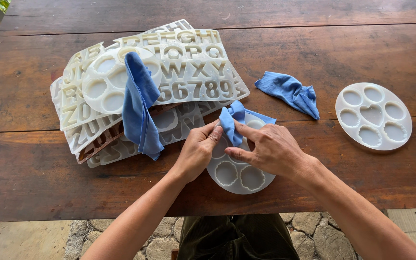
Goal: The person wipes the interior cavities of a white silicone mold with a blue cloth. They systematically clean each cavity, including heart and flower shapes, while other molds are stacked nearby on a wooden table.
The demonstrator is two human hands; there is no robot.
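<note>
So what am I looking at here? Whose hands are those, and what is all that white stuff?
The picture comes from a camera worn on a person's head, looking down, so the hands are their own. The left hand and right hand pinch a blue cloth over a round white mould with cup-shaped hollows. On the wooden table lie a pile of white letter moulds with another blue cloth draped over it, a crumpled cloth, and a second round mould.

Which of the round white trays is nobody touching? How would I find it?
Look along the dark wooden table to its right end. Past the crumpled blue cloth lies a round white silicone mould, alone. Unlike the others, no hand, cloth or tray touches it.
</note>
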